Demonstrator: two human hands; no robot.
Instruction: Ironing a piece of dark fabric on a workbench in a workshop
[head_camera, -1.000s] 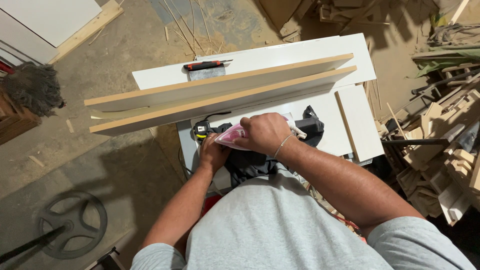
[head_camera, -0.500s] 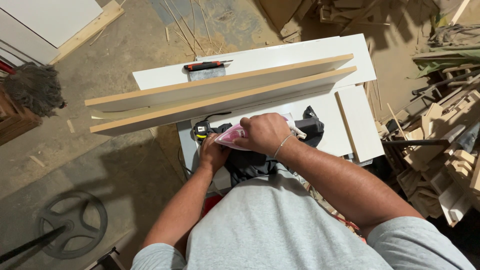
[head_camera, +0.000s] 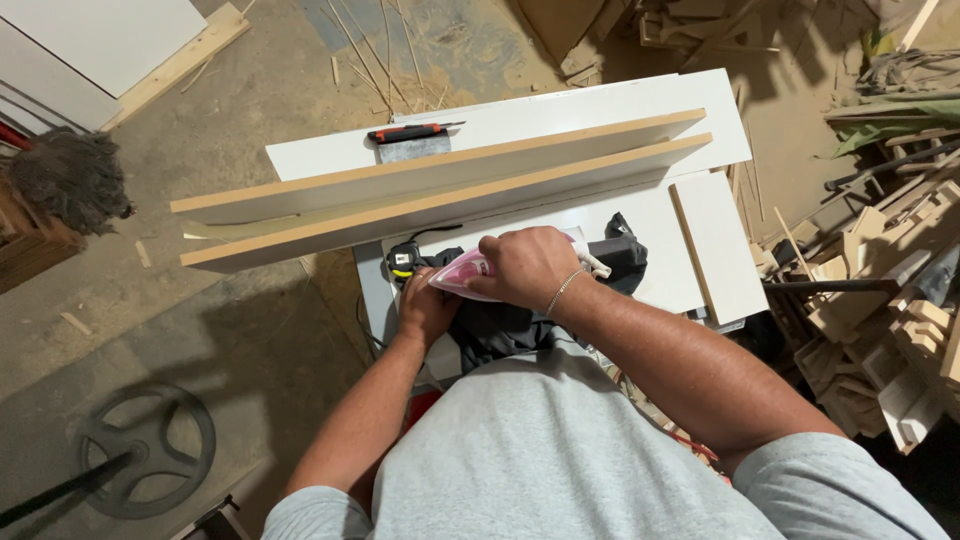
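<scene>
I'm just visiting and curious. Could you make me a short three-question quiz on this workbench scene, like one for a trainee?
1. True or false: the right hand rests on a pink and white iron.
2. What lies under the iron? A) dark cloth B) a saw C) a bucket
3. How many long boards lie across the white table?

Key: 1 true. 2 A, the dark cloth. 3 two; the left hand is at the iron's near end.

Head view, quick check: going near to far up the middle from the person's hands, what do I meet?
Left hand and right hand on the pink-and-white iron → front long board → rear long board → red-handled tool → sawdust floor.
</scene>
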